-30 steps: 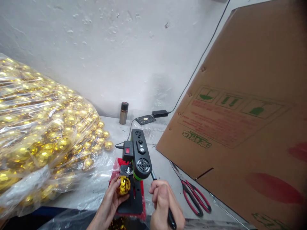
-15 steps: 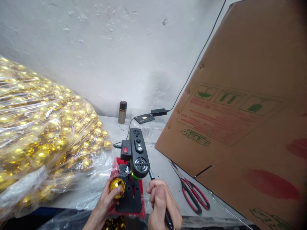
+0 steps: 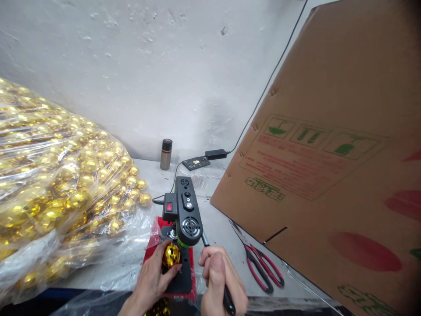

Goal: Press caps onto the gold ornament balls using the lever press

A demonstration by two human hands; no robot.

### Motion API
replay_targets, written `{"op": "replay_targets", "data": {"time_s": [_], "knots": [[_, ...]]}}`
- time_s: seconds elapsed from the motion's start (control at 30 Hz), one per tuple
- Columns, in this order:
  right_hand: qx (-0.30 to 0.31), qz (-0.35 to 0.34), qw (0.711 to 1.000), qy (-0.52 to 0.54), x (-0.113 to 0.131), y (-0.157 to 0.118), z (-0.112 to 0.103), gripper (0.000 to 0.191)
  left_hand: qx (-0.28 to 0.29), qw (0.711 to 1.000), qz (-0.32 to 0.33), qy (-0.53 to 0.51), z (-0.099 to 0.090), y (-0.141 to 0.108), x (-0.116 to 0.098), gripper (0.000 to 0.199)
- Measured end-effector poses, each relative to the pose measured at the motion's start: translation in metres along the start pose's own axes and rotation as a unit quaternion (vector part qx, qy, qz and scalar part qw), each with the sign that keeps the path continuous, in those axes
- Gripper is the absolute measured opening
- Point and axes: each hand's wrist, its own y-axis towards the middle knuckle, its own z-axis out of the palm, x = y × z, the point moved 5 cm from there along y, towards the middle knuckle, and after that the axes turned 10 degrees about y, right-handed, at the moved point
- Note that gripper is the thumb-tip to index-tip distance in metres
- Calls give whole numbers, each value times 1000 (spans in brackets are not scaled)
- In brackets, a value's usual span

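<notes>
A shiny gold mirrored ball (image 3: 172, 255) sits between the thumb and fingers of my left hand (image 3: 154, 273), low over the base of a small black bench drill press (image 3: 188, 210). Its head has round vents, and a box with a red switch (image 3: 169, 206) is fixed to its left side. The ball is close to the underside of the head; whether they touch I cannot tell. My right hand (image 3: 219, 281) is wrapped round the machine's lever handle (image 3: 229, 301), whose black end sticks out below the fist. Red sheeting (image 3: 148, 254) lies under the base.
Clear plastic bags full of gold balls (image 3: 66, 184) fill the left side. A large cardboard box (image 3: 312, 131) leans on the right, with red-handled scissors (image 3: 259, 267) beside it. A small bottle (image 3: 166, 154) and a black power adapter (image 3: 216, 154) stand near the wall. More gold pieces (image 3: 159, 307) show below the table edge.
My left hand has moved right with the gold ball, bringing it closer beneath the machine's head. My right hand keeps its hold on the lever. The view has shifted slightly.
</notes>
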Motion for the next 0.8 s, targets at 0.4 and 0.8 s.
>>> {"op": "replay_targets", "data": {"time_s": [0.4,0.8], "knots": [[-9,42,999,-4,0,-7,-1,43,47,994,71,64,3,-5,-4,51],[-31,44,998,-28,0,-14,-3,44,5,982,144,120,26,20,1,45]]}}
